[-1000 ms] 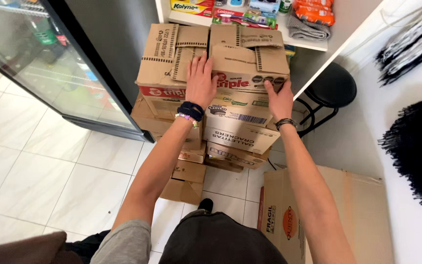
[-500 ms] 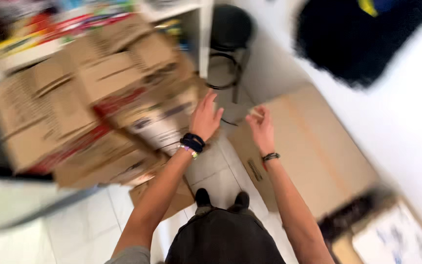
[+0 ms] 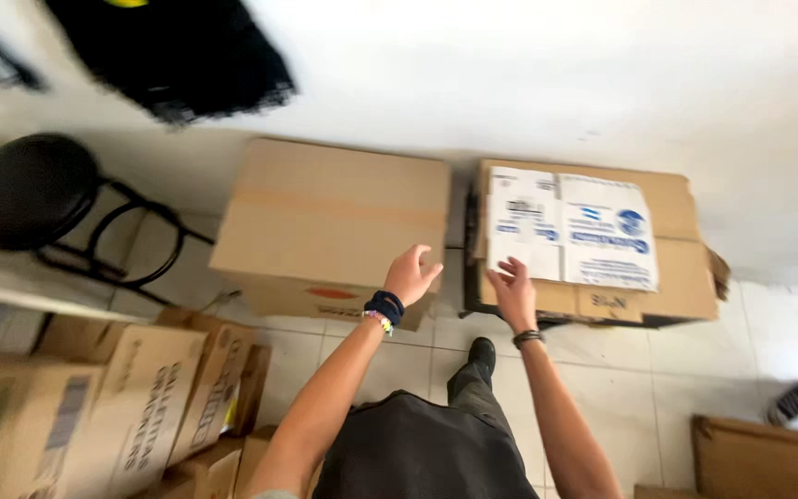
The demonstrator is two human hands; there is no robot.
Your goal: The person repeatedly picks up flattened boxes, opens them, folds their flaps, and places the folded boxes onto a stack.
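My left hand (image 3: 410,273) is raised with fingers spread, empty, over the near right edge of a plain brown cardboard box (image 3: 325,222) standing on the floor against the white wall. My right hand (image 3: 513,291) is also empty with fingers apart, held at the near left corner of a second cardboard box (image 3: 667,268) that has white printed labels on its top. I cannot tell whether either hand touches a box. A dark band with a beaded bracelet sits on my left wrist, a thin dark bracelet on the right.
A black round stool (image 3: 30,189) with a metal frame stands at the left. A stack of printed cardboard boxes (image 3: 131,397) fills the lower left. Another cardboard box (image 3: 759,457) lies at the lower right. A black garment (image 3: 177,55) hangs on the wall.
My view has swung right from the stack of boxes to the two boxes by the wall. Both hands left the stacked boxes and now hover empty near the floor boxes.
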